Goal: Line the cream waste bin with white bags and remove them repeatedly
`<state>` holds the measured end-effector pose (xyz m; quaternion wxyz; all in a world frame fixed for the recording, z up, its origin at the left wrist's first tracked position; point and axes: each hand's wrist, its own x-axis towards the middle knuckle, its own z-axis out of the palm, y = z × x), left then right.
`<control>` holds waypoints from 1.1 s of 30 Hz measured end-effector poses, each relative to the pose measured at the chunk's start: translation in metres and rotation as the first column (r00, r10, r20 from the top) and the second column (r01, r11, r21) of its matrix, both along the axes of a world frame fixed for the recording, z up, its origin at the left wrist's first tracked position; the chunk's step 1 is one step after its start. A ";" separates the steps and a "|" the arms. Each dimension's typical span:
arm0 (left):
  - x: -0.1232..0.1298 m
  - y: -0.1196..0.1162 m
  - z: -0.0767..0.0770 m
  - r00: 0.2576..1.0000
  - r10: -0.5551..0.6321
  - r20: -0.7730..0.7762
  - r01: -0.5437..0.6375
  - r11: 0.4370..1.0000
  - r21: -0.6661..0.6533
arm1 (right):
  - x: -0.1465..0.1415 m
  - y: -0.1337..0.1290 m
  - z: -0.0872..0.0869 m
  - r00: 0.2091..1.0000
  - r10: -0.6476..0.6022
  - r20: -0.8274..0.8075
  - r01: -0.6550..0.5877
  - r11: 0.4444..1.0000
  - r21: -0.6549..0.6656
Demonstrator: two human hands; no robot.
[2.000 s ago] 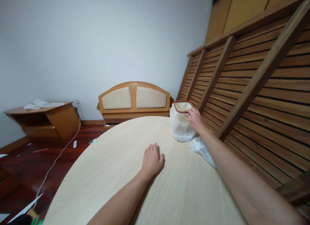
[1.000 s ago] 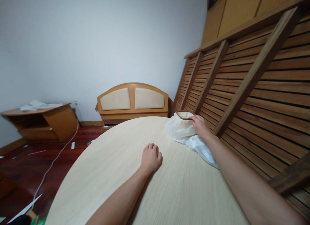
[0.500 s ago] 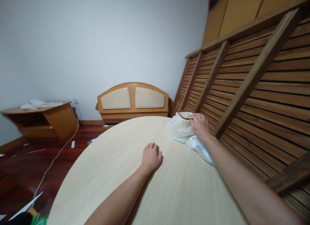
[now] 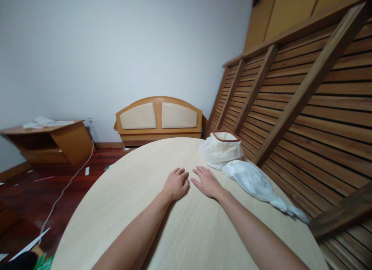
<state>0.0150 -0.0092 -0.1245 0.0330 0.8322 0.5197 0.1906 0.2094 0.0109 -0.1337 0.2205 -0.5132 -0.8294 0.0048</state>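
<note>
Pale round table (image 4: 194, 227), brown-rimmed white pouch (image 4: 218, 153) on it, twisted white bag (image 4: 255, 185) beside.

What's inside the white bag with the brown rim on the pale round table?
Through the brown four-cornered rim, only the pale inner wall of the crumpled white bag shows. The bag's front hides its bottom, so whether anything lies there can't be told.

The left grip (image 4: 176, 184) and right grip (image 4: 207, 182) are lying close together over the round counter (image 4: 124, 196); nearby, a brown-rimmed white bag (image 4: 217, 153) is slumping just beside a twisted white bundle (image 4: 255, 184), near a slatted panel (image 4: 322, 120).
</note>
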 end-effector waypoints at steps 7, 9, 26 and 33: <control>0.007 0.009 -0.012 0.998 -0.003 -0.056 0.001 0.999 -0.040 | 0.012 0.001 -0.003 0.999 0.047 0.019 -0.043 0.983 -0.180; 0.007 0.014 -0.011 0.997 -0.039 -0.071 0.036 0.999 -0.040 | 0.014 0.002 -0.002 0.999 0.050 0.018 -0.045 0.980 -0.192; 0.001 0.043 -0.022 0.993 -0.112 -0.043 0.111 0.993 -0.032 | 0.015 0.019 -0.007 0.999 0.040 0.012 -0.036 0.971 -0.238; 0.000 0.046 -0.022 0.993 -0.110 -0.032 0.109 0.993 -0.044 | 0.013 0.023 -0.008 0.999 0.034 0.007 -0.031 0.968 -0.247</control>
